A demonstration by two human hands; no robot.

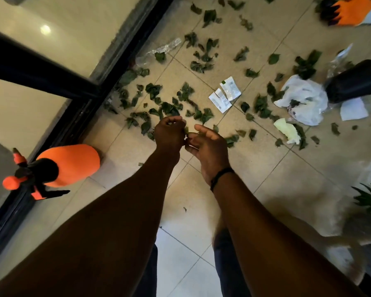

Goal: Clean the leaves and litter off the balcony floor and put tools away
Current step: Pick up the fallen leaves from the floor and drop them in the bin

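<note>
Head view, balcony floor: you reach both arms forward over the tiles, hands meeting just above the near edge of a wide scatter of green leaves. Your left hand is curled into a loose fist, and it appears to be holding gathered leaves, though what is inside cannot be made out. Your right hand lies palm-up with fingers loosely spread, its fingertips touching the left hand where a leaf shows between them, likely a hand-over so one hand can store while the other picks.

Litter lies farther out and to the right: torn white sachets, a crumpled white plastic bag touching a tipped black pot, a white paper slip beside it, a pale yellow-green scrap, and clear plastic wrap far left by the dark door frame. An orange spray bottle lies on its side at near left against that frame, and an orange glove sits at far right; both are tools not yet put away.

Judged from the spread of leaves, the clearing has barely begun.
</note>
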